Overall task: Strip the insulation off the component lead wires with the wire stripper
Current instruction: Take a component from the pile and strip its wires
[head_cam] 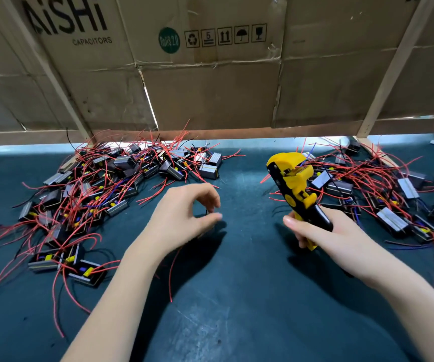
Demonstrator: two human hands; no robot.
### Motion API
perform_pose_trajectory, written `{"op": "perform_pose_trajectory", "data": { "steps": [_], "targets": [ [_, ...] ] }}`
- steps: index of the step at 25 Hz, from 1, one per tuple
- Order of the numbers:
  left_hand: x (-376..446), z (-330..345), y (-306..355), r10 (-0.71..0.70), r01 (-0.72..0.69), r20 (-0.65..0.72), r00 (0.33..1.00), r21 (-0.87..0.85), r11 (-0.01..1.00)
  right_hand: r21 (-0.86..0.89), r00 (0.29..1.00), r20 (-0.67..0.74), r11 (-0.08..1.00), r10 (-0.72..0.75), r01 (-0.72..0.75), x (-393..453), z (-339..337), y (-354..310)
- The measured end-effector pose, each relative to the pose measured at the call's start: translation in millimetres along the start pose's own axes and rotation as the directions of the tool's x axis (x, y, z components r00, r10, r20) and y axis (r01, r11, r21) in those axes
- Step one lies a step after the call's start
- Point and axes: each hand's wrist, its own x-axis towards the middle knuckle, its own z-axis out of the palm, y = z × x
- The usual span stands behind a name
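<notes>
Dark teal matting covers the counter (236, 296), and flattened brown cardboard cartons (210, 87) printed "AiSHi CAPACITORS" wall off its far side, with a strip of bright light showing under them.

Near the middle, the person's left hand (184, 218) hovers just above the mat with thumb and forefinger curled toward each other in a ring; a thin dark strand (207, 211) shows in the gap, but motion blur makes it hard to tell whether the fingertips actually pinch it. A loose red wire (174, 267) runs out from beneath the wrist.

To its right, the right hand (323, 236) grips the black handles of the yellow-and-black plastic wire stripper (292, 184), held upright and tilted slightly left, its head raised off the mat. The fingers hide most of the lower handles, and a yellow tip pokes out below the palm. Its mouth faces right, against the tangle behind it, so whether a wire sits in it cannot be told.

Further out, two heaps lie on the mat: a left pile of small black-and-grey box components with red lead wires (93, 184), and a right pile of the same parts (393, 194), cut off at the frame edge. Blue and black strands thread through both.
</notes>
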Motion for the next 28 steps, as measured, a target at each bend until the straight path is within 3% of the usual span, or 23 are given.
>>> {"op": "perform_pose_trajectory", "data": {
  "steps": [2,3,5,7,11,16,28],
  "targets": [
    [1,7,3,-0.09,0.095,-0.217,0.972,0.015,0.995,-0.188,0.987,-0.155,0.982,-0.041,0.012,2,-1,7],
    [1,9,3,-0.186,0.195,-0.259,0.948,0.008,0.981,-0.295,0.973,-0.22,0.956,-0.068,0.0,3,-1,9],
    [3,12,-1,-0.321,0.334,-0.204,0.925,0.033,0.942,-0.433,0.953,-0.29,0.9,-0.091,-0.045,5,-1,11],
    [4,15,-4,-0.327,0.331,-0.106,0.939,0.024,0.943,-0.543,0.949,-0.304,0.834,-0.088,-0.097,8,0,14],
    [4,26,1,-0.289,0.301,0.085,0.954,-0.244,0.922,-0.776,0.919,-0.365,0.595,-0.152,-0.21,13,10,23],
    [4,39,3,-0.2,0.274,0.204,0.958,-0.452,0.849,-0.876,0.842,-0.417,0.398,-0.341,-0.272,14,17,26],
    [4,46,5,-0.245,0.304,0.19,0.951,-0.414,0.858,-0.901,0.829,-0.392,0.349,-0.398,-0.258,17,21,27]
  ]
}}
